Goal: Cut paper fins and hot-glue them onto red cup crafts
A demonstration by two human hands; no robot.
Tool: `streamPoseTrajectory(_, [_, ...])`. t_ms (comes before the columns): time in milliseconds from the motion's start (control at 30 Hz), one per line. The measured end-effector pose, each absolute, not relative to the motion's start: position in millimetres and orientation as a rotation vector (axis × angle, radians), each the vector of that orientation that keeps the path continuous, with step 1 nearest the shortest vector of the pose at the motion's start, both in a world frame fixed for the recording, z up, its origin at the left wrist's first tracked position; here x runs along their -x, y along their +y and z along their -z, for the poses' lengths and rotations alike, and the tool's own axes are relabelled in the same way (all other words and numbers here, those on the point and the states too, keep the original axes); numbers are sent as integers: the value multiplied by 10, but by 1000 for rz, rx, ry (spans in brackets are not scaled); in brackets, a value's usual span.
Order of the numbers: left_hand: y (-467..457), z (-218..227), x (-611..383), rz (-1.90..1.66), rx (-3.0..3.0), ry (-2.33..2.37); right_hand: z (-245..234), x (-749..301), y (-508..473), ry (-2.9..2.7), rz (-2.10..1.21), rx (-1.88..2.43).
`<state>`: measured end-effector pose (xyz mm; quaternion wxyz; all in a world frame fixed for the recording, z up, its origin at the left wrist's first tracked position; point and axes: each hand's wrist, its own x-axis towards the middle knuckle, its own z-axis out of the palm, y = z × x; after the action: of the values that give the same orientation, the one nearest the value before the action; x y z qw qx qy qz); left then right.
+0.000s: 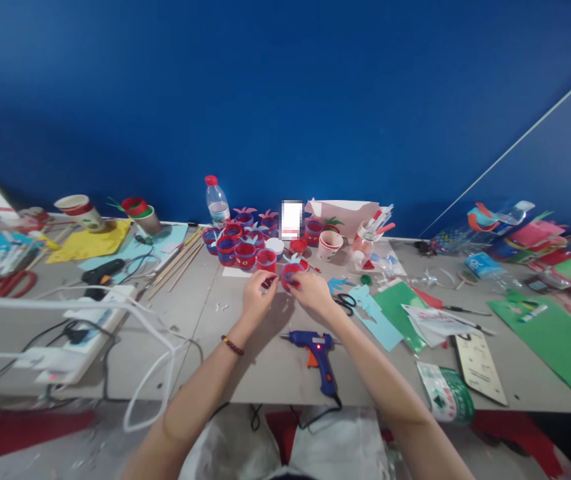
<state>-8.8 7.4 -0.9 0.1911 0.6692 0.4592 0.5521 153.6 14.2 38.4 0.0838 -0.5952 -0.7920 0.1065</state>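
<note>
My left hand (258, 297) is closed in a pinch near the middle of the table, with something small and dark at its fingertips that I cannot make out. Just beside it, my right hand (314, 291) has its fingers closed at the rim of a small red-and-purple paper cup (289, 272) with a pale blue leaf-shaped top. Several similar decorated cups (244, 255) stand in a cluster behind and left of my hands. In front of my right hand lies a blue hot glue gun (315, 353) with an orange trigger and a lit red light.
To the right are black-handled scissors (346, 303), light blue paper (378, 321) and green sheets (401, 313). A white power strip (90, 337) with looping cables and wooden sticks (178, 267) lie left. A water bottle (216, 203) and a paper cup (330, 245) stand behind.
</note>
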Motion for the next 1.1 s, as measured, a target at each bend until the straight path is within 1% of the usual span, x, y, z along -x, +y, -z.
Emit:
streamPoseTrajectory(267, [89,54,88,-1543,-1890,1291,-384,-1544,156,-2367,-331,1770])
streamPoseTrajectory(500, [67,7,85,-1541,-1888,1284,-397,-1555,140,-2358,-331,1693])
streamPoseTrajectory(667, [57,-31,76,-1562,-1846,1283,-570,-1652,14,-2211,-311,1595])
streamPoseTrajectory(767, [53,-39,71,-1567,-1844,1279,-602,-1786,-68,-2051,-252,1610])
streamPoseTrajectory(933, [55,-12,73,-1568,-1871,1254,-410,-1983,-139,-2009,-261,1780])
streamPoseTrajectory(1100, [64,33,81,-1559,-1896,1285,-209,-2047,-152,-2089,-429,1821])
